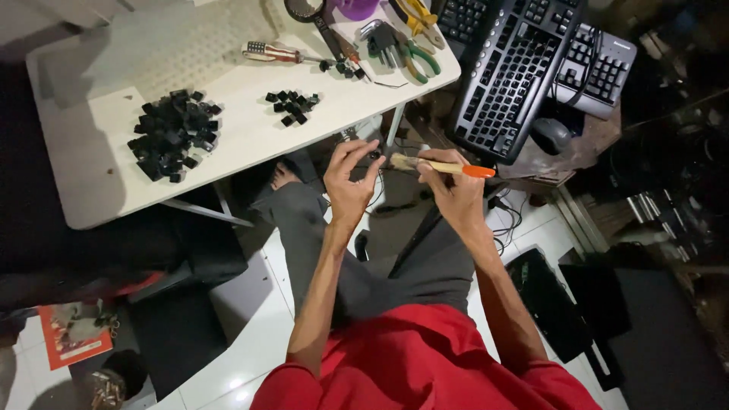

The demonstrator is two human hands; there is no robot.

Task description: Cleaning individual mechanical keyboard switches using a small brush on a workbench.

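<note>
The person's left hand [348,176] was raised just off the front edge of the white rectangular desk [99,182], its fingertips pinched shut around one small black keycap [373,155]. The right hand [448,186] had its grip closed on a small paintbrush with a pale wooden handle and an orange end [440,165]; there was one brush, its long axis lay nearly level from left to right, the bristles pointed left toward the keycap and almost touched it, and the orange end pointed right. Both hands hung above the person's grey-trousered lap, between the desk and the keyboards. On the desk lay two groups of loose black keycaps: a large heap of black keycaps [175,133], too many to count, and, well apart to its right, a small cluster of about ten black keycaps [292,105]. Near the far edge were one screwdriver with a striped handle [272,52] and two pairs of pliers, one with green handles [418,61] and one with yellow handles [416,17]. To the right of the desk three black computer keyboards [516,76] were stacked overlapping, with one grey mouse [550,135] beside them.
</note>
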